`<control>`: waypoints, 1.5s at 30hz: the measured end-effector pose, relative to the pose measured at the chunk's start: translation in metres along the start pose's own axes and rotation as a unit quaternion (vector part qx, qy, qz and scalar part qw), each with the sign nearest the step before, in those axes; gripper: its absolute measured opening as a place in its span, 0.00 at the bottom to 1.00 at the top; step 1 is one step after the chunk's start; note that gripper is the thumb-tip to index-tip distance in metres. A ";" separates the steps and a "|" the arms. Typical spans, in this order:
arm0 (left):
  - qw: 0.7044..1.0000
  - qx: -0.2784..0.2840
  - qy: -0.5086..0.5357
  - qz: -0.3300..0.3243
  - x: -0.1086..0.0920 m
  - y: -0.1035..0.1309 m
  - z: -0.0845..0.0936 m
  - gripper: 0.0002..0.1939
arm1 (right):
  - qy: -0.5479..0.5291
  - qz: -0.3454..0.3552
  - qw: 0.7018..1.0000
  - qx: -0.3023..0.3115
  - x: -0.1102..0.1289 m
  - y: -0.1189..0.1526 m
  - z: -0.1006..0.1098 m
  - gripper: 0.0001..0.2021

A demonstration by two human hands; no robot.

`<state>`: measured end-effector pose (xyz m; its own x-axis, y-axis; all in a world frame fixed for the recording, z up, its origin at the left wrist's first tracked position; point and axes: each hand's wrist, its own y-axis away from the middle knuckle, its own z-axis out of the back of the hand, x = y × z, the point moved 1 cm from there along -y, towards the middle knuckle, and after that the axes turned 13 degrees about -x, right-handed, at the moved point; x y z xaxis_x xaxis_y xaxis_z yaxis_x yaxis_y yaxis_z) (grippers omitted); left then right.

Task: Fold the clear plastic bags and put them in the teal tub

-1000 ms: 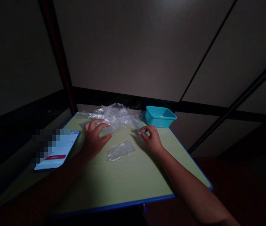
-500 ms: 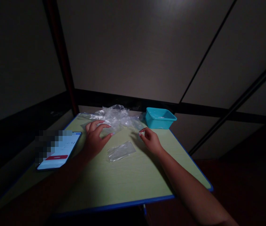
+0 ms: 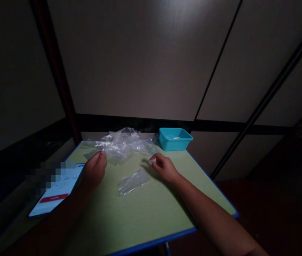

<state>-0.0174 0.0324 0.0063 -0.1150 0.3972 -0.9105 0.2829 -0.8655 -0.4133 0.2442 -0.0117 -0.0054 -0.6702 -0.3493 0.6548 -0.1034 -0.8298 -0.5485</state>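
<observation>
My left hand [image 3: 95, 170] is closed, thumb pressed against the curled fingers, at the near left edge of a heap of clear plastic bags [image 3: 125, 142]. Whether a bag is caught in it cannot be made out. My right hand [image 3: 166, 168] hovers over the table's right side, index finger and thumb drawn together in a pinch. Anything between those tips is too small to name. One flat clear plastic bag [image 3: 133, 182] lies on the table between and below the two hands, touched by neither.
A turquoise plastic basket [image 3: 176, 139] with something clear inside stands at the back right of the blue-edged green table [image 3: 145, 220]. On the left lies a phone [image 3: 57, 195] with its screen lit. A panelled wall [image 3: 134, 78] rises behind the table.
My left hand has gone from spread fingers to closed and shifted left. My right hand keeps its pinch. The whole view has shifted slightly, with the table lower and further left.
</observation>
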 end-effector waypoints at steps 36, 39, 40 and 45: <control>0.897 0.295 0.161 0.287 0.008 0.002 -0.003 0.34 | 0.041 -0.002 0.994 0.105 -0.003 -0.002 -0.005 0.06; 0.895 0.300 0.156 0.291 0.011 0.002 -0.003 0.34 | -0.009 -0.006 0.997 0.080 0.000 -0.002 -0.007 0.11; 0.896 0.299 0.154 0.290 0.012 0.001 -0.003 0.34 | -0.035 -0.018 0.997 0.060 0.001 -0.003 -0.005 0.13; 0.904 0.293 0.133 0.282 0.014 0.001 -0.002 0.35 | -0.194 -0.086 0.956 0.202 0.009 -0.009 0.020 0.21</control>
<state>-0.0167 0.0377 -0.0071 0.1446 -0.1651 -0.9756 -0.3375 -0.9351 0.1082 0.2538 -0.0158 0.0161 -0.3372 -0.2622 0.9042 0.1564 -0.9627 -0.2209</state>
